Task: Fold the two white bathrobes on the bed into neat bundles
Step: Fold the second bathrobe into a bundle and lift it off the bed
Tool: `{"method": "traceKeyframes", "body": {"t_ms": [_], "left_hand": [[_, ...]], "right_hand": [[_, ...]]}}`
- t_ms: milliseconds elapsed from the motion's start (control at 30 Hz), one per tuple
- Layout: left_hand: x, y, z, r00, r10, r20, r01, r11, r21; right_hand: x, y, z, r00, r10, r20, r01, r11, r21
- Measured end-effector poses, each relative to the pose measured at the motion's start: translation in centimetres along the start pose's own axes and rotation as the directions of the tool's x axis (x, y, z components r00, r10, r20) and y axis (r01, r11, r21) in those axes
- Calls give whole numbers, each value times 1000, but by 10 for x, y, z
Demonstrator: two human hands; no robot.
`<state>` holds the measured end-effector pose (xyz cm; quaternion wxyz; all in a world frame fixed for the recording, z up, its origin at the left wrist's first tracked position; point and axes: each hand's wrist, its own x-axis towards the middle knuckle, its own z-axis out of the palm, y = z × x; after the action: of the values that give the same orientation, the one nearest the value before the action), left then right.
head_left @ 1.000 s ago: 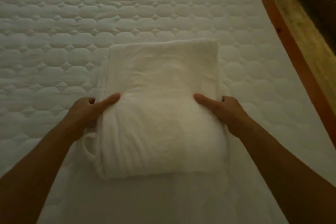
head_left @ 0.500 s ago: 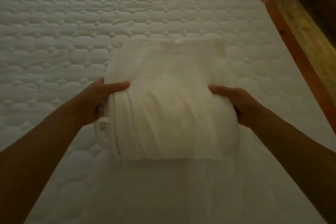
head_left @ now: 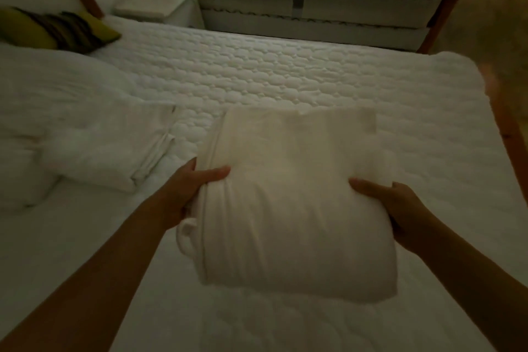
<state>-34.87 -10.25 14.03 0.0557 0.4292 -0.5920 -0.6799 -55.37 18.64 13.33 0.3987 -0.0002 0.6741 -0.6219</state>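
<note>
Both hands are on the folded bathrobe [head_left: 291, 197] right now, a thick white bundle sitting dead center over the bed [head_left: 285, 77]. The left hand [head_left: 190, 191] grips the bundle's 9 o'clock edge, thumb lying across the top and the other fingers tucked out of sight underneath, so it's closed around the fabric. The right hand [head_left: 391, 203] does the same at the 3 o'clock edge, thumb on top pointing inward, fingers wrapped under. The near end of the bundle looks raised off the quilted cover, but honestly I can't tell if the far end at 12 o'clock is touching the bed or not. A little loop of fabric sticks out of the bundle's side just below the left wrist, at about 8 o'clock.

The second bathrobe [head_left: 111, 148] is out at 9 o'clock from the one being held, lying on the bed, already folded into a flat stack with its layered edges facing the middle. The two are apart, with a strip of quilt between them.

Other stuff: a green and dark striped cushion [head_left: 57, 28] up at 10 o'clock near the head of the bed, a white nightstand [head_left: 160, 1] at 11 o'clock beyond it, and another bed [head_left: 314, 6] across the gap at 12 o'clock with bright light falling on it.
</note>
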Motion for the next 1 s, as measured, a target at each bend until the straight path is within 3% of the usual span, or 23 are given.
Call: {"method": "traceKeyframes", "body": {"t_ms": [200, 467, 833, 1000], "left_hand": [[-73, -7, -79, 994, -32, -106, 24, 997, -76], [-84, -18, -207, 984, -87, -155, 66, 988, -137], [57, -7, -447, 996, -81, -31, 80, 996, -26], [147, 27, -513, 999, -31, 12, 30, 997, 64]], "right_hand": [[-50, -9, 81, 1000, 15, 18, -13, 995, -101], [-54, -5, 213, 997, 50, 59, -37, 976, -214], [1, 31, 450, 995, 91, -49, -96, 989, -115], [64, 27, 524, 990, 68, -122, -77, 994, -77]]}}
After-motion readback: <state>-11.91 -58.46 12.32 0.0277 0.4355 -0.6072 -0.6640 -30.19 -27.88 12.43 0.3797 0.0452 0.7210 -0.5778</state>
